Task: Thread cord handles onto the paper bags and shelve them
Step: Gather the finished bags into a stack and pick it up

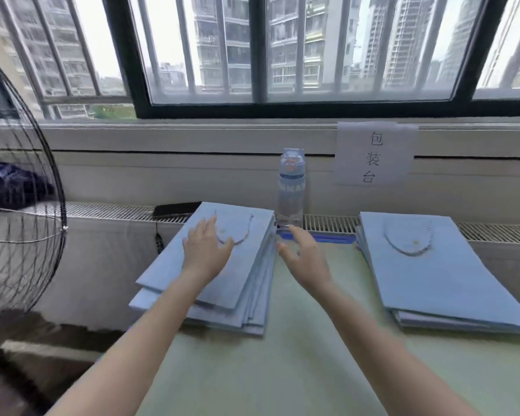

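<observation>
L hand (206, 250) flat, fingers spread, pressing on left stack (246, 280) of bags. R hand (302, 259) open and empty at the stack's right edge. Top cord handle (240, 235) fitted. Judged: shelving step; next needs a two-sided grip. Bottle (291, 193) just behind.

You are facing a barred window (207, 55) at twelve o'clock, daylight pouring through. A paper sign (376, 154) is hanging on the wall (192, 175) at one o'clock; a wire-caged fan (21, 205) is standing at nine o'clock.
</observation>
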`<state>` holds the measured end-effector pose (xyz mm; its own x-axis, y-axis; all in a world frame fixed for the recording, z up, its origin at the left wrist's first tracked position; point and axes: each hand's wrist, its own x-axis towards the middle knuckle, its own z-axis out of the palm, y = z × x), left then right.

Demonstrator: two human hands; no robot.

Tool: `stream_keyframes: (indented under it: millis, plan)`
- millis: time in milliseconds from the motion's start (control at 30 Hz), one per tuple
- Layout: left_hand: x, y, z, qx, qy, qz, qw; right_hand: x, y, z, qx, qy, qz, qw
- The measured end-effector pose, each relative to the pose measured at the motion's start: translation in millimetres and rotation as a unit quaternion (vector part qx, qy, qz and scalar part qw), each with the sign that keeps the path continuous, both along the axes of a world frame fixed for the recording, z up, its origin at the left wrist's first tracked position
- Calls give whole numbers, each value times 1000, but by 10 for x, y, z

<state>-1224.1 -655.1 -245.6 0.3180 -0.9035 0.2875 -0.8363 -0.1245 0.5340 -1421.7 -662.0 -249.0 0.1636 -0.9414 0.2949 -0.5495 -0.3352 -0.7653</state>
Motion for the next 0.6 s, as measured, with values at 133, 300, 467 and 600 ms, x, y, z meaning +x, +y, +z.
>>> stream_keyframes:
  millis: [133,300,467,600]
  plan:
    - [643,84,-186,135,-15,96,986,484,56,-172,91,-6,35,995]
    - [772,226,-429,84,-35,80,993,643,98,-415,120,-26,39,992]
    - [703,362,-442,-19,92,164,982,549,43,-441,145,-87,26,985]
    - [714,386,-410,-64,113,188,974,443,64,-419,197,-154,22,968]
